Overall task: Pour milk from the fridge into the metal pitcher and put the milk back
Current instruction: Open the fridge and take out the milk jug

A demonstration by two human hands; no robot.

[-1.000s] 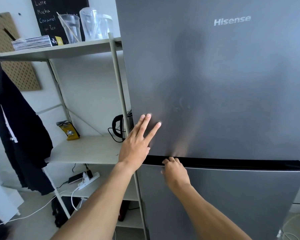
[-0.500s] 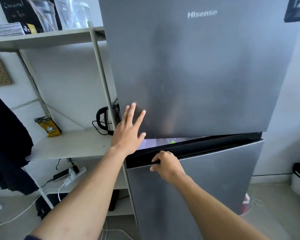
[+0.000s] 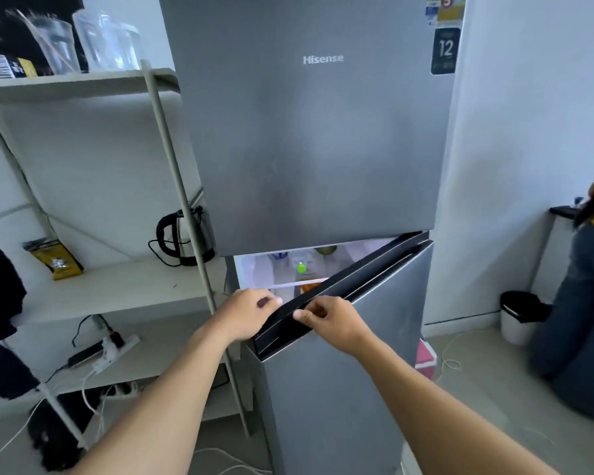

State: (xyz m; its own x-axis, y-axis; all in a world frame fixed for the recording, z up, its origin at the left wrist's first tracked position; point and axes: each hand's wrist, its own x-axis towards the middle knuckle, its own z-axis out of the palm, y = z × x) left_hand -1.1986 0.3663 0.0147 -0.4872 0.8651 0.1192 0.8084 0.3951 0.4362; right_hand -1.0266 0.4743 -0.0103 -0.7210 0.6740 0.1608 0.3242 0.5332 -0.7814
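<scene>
A tall grey fridge fills the middle of the view. Its lower door is swung partly open toward me, hinged on the right. My left hand grips the left end of the door's black top edge. My right hand grips the same edge just to the right. Through the gap I see the lit interior with a bottle with a green cap and other blurred items. No milk container or metal pitcher can be made out.
A white metal shelf unit stands left of the fridge, holding a black kettle, a yellow bag and clear cups. A power strip lies lower down. A person and a small bin are at right.
The lower door has swung further open. My left hand left the upper door and dropped onto the lower door's top edge. The view shifted, bringing a person into sight at right.
</scene>
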